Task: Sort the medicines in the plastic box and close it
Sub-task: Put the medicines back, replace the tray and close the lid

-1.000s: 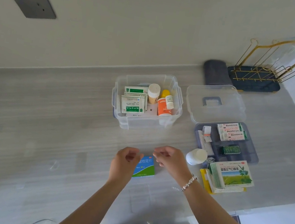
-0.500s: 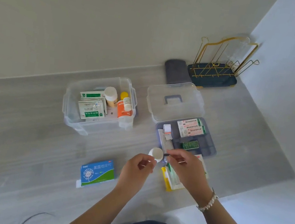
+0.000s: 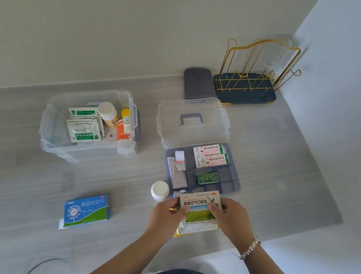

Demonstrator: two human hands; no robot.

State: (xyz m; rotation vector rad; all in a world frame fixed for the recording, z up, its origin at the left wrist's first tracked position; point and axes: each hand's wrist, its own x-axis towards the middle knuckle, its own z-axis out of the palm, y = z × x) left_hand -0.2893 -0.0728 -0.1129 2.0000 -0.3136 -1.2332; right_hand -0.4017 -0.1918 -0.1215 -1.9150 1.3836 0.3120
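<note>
Where both hands hovered empty, left hand [image 3: 167, 215], right hand [image 3: 231, 219] now grip green box [image 3: 200, 206]

A home, most likely a kitchen or utility corner. Grey wood-grain worktop [image 3: 18, 145] set into the angle of two plain pale walls, beyond the hands [image 3: 167, 216]. Gold-wire glass rack on a dark tray [image 3: 244, 92] in the far corner ahead and to the right of the hands, a clear stemmed glass hung upside down on it. Folded grey cloth [image 3: 197, 87] just beside the rack. Household medicines spread about: a clear plastic box [image 3: 54, 139] of sachets and bottles ahead and to the left, a blue-and-green carton [image 3: 86, 210] to the left. Dark cable [image 3: 40, 266] trailing near the worktop's front edge.
</note>
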